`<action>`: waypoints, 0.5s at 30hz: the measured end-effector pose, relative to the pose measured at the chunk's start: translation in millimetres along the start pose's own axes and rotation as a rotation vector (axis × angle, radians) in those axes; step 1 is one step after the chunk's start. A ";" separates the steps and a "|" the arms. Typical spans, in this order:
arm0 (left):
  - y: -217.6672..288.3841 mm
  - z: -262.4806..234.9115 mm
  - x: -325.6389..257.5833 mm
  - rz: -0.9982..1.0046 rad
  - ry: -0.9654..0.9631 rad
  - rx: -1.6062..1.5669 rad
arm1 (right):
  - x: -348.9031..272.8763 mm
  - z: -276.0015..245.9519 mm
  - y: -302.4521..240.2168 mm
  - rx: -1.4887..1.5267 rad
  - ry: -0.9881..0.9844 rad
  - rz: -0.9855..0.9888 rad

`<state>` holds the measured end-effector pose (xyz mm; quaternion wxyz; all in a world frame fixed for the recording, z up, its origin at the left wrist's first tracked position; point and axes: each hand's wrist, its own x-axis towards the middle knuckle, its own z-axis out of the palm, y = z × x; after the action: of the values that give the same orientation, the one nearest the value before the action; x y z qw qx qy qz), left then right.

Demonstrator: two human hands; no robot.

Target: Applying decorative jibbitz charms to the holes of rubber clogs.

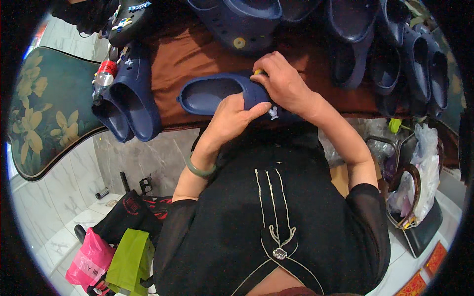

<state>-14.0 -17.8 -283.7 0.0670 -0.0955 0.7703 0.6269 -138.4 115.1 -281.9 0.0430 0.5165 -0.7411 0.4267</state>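
In the middle of the frame, a little above centre, I hold a dark blue clog (212, 93) lying on the brown surface (187, 54), its open heel end pointing toward the left of the picture. My left hand (232, 118) is curled around the near edge of the clog at its middle, thumb on top, gripping it; a green bangle (199, 170) sits on that wrist. My right hand (282, 81) is closed over the toe part of the same clog, fingers bent down onto it, and a small yellow piece (258, 72) shows at my fingertips; I cannot tell exactly what it is. A small white charm (273, 113) shows on the clog just below my right hand.

More dark blue clogs lie around: two (129, 98) at the left edge of the surface, hanging partly over it, one (237, 22) at the top centre, and a row (395, 54) across the upper right. A clog with coloured charms (129, 17) sits at the upper left, and a small bottle with a red label (103, 76) lies just beside the left clogs. At lower left, a pink bag (89, 259) and a green bag (131, 256) stand on the tiled floor (59, 207).
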 end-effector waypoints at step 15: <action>3.8 -1.1 -1.8 0.047 0.059 0.129 | 15.6 -8.0 17.6 0.101 -0.353 0.158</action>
<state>-13.1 -18.1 -279.4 0.0353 -0.0914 0.8128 0.5743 -162.8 110.9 -279.3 -0.1471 0.5252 -0.7530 0.3682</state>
